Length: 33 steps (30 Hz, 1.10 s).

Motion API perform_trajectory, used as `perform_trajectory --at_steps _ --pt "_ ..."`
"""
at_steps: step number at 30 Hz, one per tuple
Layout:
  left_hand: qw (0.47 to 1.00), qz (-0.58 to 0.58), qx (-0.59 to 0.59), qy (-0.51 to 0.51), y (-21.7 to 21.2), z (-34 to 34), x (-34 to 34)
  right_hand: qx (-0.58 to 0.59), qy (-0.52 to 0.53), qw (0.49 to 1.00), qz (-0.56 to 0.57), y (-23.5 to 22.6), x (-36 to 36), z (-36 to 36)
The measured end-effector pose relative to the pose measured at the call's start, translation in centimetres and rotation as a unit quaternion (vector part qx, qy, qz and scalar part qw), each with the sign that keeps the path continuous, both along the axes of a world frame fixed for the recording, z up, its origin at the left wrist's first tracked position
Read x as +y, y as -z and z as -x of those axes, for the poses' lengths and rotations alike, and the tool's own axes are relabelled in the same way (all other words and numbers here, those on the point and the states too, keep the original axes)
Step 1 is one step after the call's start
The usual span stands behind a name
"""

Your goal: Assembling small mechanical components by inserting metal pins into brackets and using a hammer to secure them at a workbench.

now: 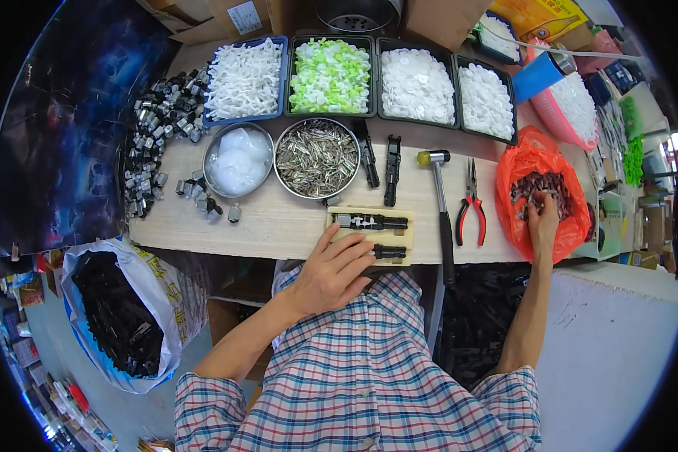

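Orange bag (521,169): right hand (542,218) curled among its small parts; left hand (331,273) rests spread on wooden jig (405,237).

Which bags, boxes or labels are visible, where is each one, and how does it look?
Orange bag: table's right end, open, right hand inside.
White and blue bag: floor, left, full of black parts.
Cardboard box: top left, brown, white label.
Yellow package: top right, flat.

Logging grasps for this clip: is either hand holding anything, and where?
Left hand rests flat by the wooden block, holding nothing. Right hand digs in the orange bag; any hold can't be told.
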<state>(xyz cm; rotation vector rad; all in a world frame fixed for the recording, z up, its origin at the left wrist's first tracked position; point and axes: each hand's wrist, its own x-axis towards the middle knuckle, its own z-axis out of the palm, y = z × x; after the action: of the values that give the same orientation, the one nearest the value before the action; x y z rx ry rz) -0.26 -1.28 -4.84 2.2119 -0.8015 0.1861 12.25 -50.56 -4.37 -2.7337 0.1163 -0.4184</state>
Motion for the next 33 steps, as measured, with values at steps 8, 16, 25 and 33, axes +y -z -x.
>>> perform_trajectory --at_steps 8,16,25,33 --pt "0.991 -0.082 -0.109 -0.014 1.0 1.0 -0.3 -0.041 -0.019 0.997 0.056 -0.8 1.0 0.3" --pt "0.987 -0.099 -0.123 -0.011 0.7 0.9 -0.7 -0.139 0.032 0.989 -0.039 -4.5 5.8 2.2" --pt "0.977 0.075 -0.138 -0.141 -1.4 -1.4 1.9 -0.132 -0.059 0.916 -0.375 -4.0 16.8 6.7" --pt "0.92 0.035 -0.142 -0.363 -5.1 -17.6 10.6 0.094 -0.169 0.813 -0.55 -1.7 29.1 12.5"
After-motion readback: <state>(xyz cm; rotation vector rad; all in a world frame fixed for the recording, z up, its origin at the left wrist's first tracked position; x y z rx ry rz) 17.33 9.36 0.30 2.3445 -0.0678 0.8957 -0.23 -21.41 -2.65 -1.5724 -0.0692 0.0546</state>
